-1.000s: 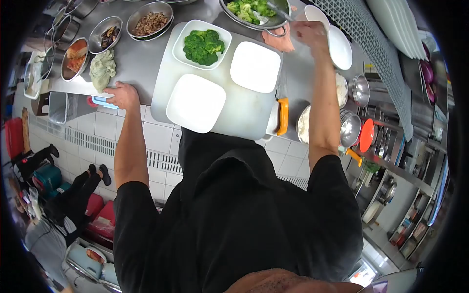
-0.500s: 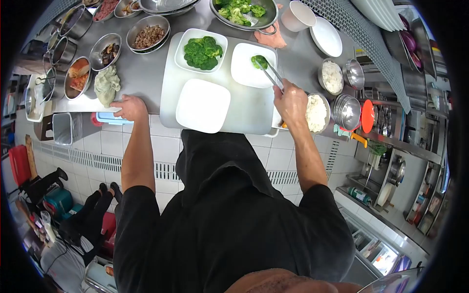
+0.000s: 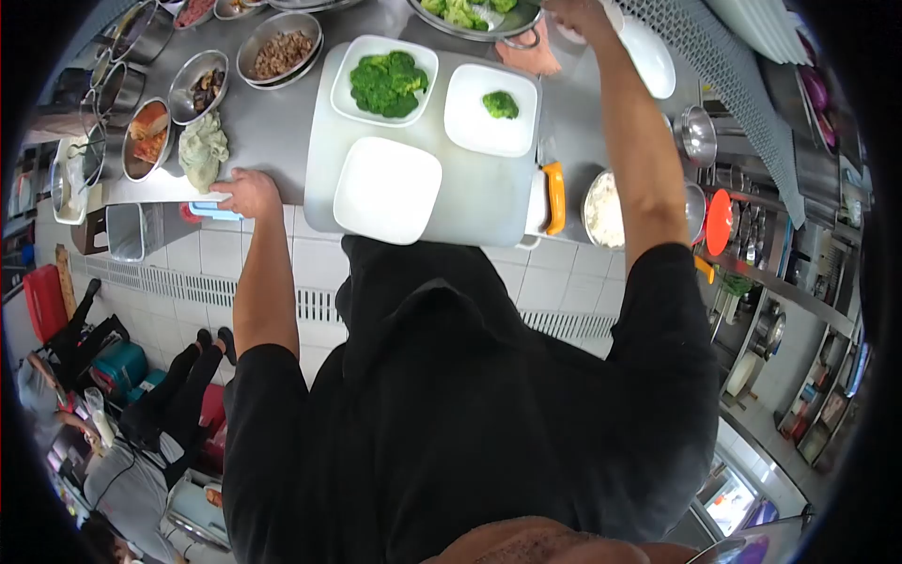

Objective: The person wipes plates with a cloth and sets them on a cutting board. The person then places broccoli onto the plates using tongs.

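Observation:
My left hand [image 3: 252, 194] is curled over the counter's front edge, beside a crumpled pale green cloth [image 3: 204, 153]. At the top of the view my right hand [image 3: 578, 15] is closed beside the colander of broccoli [image 3: 515, 38]; the tongs in it are mostly out of sight. On the cutting board [image 3: 474, 202], one white square dish holds a mound of broccoli [image 3: 388, 85]. A second white dish [image 3: 474, 132] has a single broccoli floret [image 3: 500, 104] on it. The third white dish [image 3: 388, 191] is bare.
An orange-handled tool [image 3: 554, 198] lies at the board's right edge, near a bowl of rice [image 3: 602, 211]. Bowls of chopped meat [image 3: 279, 58], mushrooms [image 3: 208, 89] and kimchi-like food [image 3: 147, 141] stand left. Pink cloth [image 3: 532, 56] lies behind. Another person [image 3: 132, 498] is at lower left.
My right hand has moved up and away from the second dish to the colander, leaving the floret on the dish. The orange handle is now uncovered. My left hand stays at the counter edge.

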